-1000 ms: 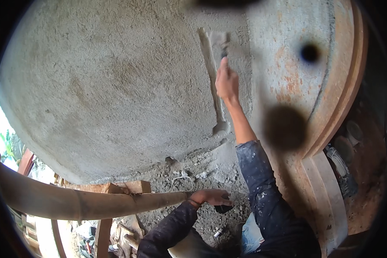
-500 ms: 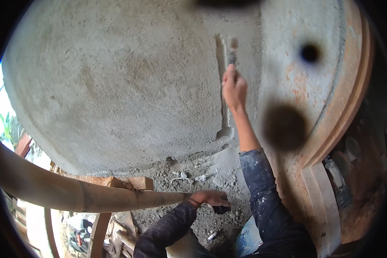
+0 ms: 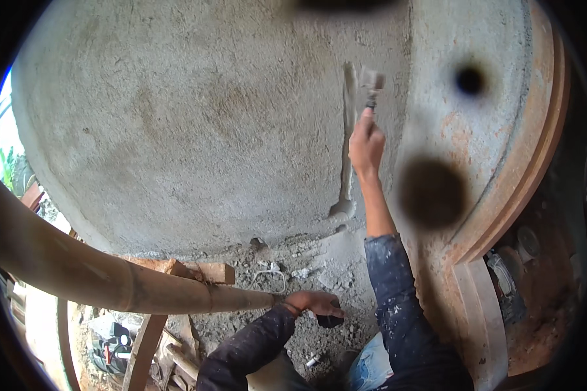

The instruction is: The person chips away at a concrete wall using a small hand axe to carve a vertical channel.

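My right hand (image 3: 365,143) is closed on the handle of a blurred flat-headed tool, apparently a brush (image 3: 372,81), held against the grey rendered wall (image 3: 176,117), just right of a long vertical groove (image 3: 346,143) that has a rounded hollow at its foot. My left hand (image 3: 316,306) is low, beside the end of a bamboo pole (image 3: 189,295), its fingers curled over a small dark object (image 3: 331,320) that I cannot make out. Both dark sleeves are speckled with pale mortar.
Mortar rubble (image 3: 280,335) lies along the wall's foot. Timber pieces (image 3: 212,273) sit behind the pole. A concrete column with stepped orange-stained trim (image 3: 528,163) stands at right. Assorted items (image 3: 114,352) lie at lower left. Dark round blots cover parts of the view.
The whole scene has shifted right in the view, with the wall's upper part lower. The blurred tool is still beside the groove, moving slightly. My left hand stays low by the pole.
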Available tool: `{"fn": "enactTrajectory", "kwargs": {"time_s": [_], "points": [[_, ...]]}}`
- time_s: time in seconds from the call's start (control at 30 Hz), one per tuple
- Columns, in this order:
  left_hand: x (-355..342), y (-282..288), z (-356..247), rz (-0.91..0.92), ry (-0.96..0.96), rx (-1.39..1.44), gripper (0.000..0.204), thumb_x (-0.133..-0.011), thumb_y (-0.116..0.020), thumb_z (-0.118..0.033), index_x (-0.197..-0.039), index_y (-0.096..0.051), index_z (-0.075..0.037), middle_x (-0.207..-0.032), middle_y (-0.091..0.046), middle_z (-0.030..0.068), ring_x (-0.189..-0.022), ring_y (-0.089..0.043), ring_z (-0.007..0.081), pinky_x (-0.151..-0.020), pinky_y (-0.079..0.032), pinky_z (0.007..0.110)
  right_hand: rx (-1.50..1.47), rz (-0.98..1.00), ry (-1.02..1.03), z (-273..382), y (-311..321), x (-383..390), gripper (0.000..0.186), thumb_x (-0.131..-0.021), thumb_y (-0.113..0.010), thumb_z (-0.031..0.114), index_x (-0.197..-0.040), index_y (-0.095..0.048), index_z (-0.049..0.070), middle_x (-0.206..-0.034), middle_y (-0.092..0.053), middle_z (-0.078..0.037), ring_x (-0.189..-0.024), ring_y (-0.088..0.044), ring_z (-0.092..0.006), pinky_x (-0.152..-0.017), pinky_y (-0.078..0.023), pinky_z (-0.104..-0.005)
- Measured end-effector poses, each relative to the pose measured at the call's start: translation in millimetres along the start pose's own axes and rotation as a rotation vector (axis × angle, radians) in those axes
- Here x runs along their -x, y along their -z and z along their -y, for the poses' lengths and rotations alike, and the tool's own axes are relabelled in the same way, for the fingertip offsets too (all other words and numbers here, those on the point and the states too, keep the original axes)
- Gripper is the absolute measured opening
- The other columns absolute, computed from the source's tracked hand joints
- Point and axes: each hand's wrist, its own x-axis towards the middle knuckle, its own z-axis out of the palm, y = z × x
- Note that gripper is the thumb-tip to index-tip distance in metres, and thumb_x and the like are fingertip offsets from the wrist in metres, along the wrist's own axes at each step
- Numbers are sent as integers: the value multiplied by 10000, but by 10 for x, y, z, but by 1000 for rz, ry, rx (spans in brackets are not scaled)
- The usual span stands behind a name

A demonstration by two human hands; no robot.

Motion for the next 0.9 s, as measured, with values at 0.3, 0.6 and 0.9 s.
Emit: {"fn": "enactTrajectory", "kwargs": {"time_s": [0.3,0.6,0.9], "points": [[-167,33,152,130,40,34,702,-812,-517,-679,-1055,-649,-34,-959,-661,121,-863,-630,231,-713,-502,372,97,-172,657,-98,136,-246,542,-984,-394,433,-596,-437,56,-500,-388,-29,-459,-422,-127,-430,-303,-312],[-140,-19,113,34,27,-76,813,-808,-461,-731,-1152,-589,-5,-1078,-631,169,-1000,-592,288,-842,-453,420,-3,-10,596,716,-40,-24,513,-973,-415,434,-693,-533,21,-493,-463,-28,-420,-512,-138,-401,-394,-315],[-337,129,375,116,53,134,658,-844,-516,-625,-1067,-632,-17,-961,-668,96,-881,-628,205,-744,-507,355,88,27,119,193,3,-366,601,-964,-318,565,-570,-366,114,-490,-377,32,-395,-319,-83,-384,-227,-290]]}}
